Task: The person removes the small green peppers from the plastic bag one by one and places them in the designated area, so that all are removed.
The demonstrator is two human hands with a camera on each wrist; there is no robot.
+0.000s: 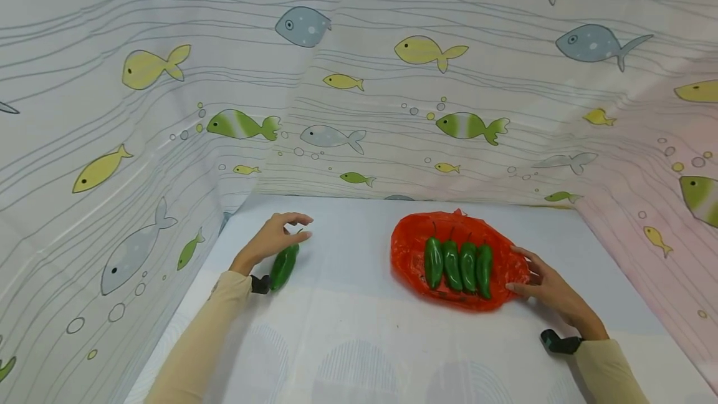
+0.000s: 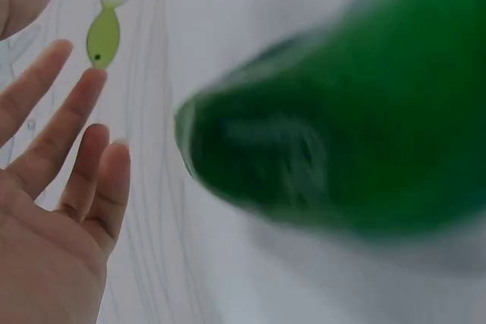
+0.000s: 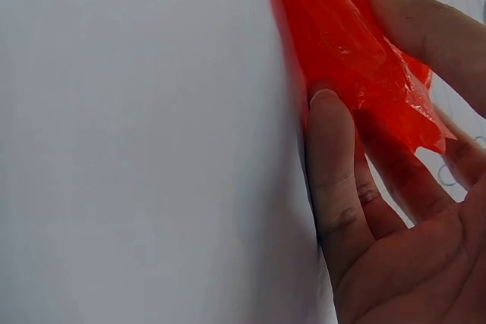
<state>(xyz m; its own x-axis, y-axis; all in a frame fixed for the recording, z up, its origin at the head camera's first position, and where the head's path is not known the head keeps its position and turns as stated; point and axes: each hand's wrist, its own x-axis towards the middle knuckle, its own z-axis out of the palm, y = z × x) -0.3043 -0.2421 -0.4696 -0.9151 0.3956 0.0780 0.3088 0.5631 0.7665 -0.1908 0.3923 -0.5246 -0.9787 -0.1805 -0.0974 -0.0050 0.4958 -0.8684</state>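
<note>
A single green chili pepper (image 1: 285,266) lies at the left, looming large and blurred in the left wrist view. My left hand (image 1: 275,237) is beside its stem end, thumb and fingers apart. In the left wrist view that hand's fingers are spread, with nothing between them. At the right, several green peppers (image 1: 452,264) sit side by side on a red plastic bag (image 1: 406,248). My right hand (image 1: 552,288) holds the bag's right end, thumb on the near side; the right wrist view shows its fingers around the crinkled red plastic (image 3: 342,43).
The pale tabletop (image 1: 348,317) stretches between the lone pepper and the bag. Fish-printed sheeting (image 1: 381,136) rises behind and along both sides. A dark wrist camera (image 1: 561,341) is strapped at each wrist.
</note>
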